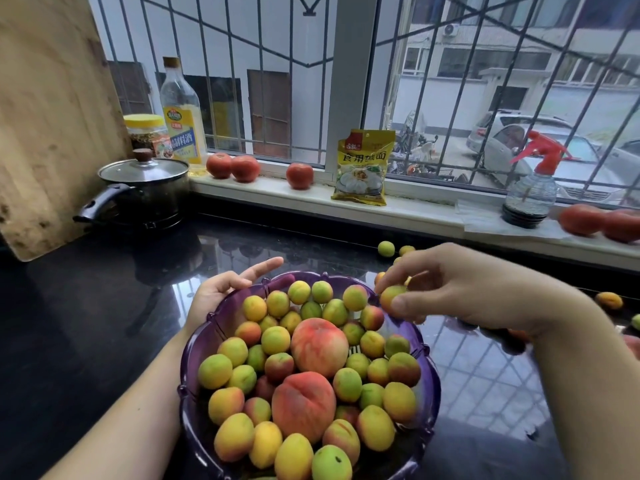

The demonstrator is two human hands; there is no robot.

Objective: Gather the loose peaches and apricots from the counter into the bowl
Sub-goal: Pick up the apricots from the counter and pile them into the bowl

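On black counter (104, 341), centre foreground: purple translucent bowl (194, 344), heaped with apricots and two peaches, larger peach (319, 347) mid-pile, second peach (303, 407) just in front of it and touching. Right hand (460, 289) above far right rim of bowl, thumb and fingertips pinching one apricot (390, 296); fruit sits at rim level, just beside the pile, contact with other fruit not resolvable. Left hand (221, 289) at far left rim, palm against outer wall, fingers straight and spread, index extended toward window, holding nothing. Loose fruit on counter beyond right hand: green apricot (385, 248) and a yellow one just beside it near the sill; orange apricot (609, 300) well to the right; more at right frame edge, partly cut off. Back left: lidded pot (145, 188), wooden board (52, 116) leaning upright behind it. On windowsill (277, 195): yellow-lidded jar (145, 133), bottle (181, 112), three tomatoes (299, 175), yellow packet (363, 168), spray bottle (531, 181), further tomatoes at far right.
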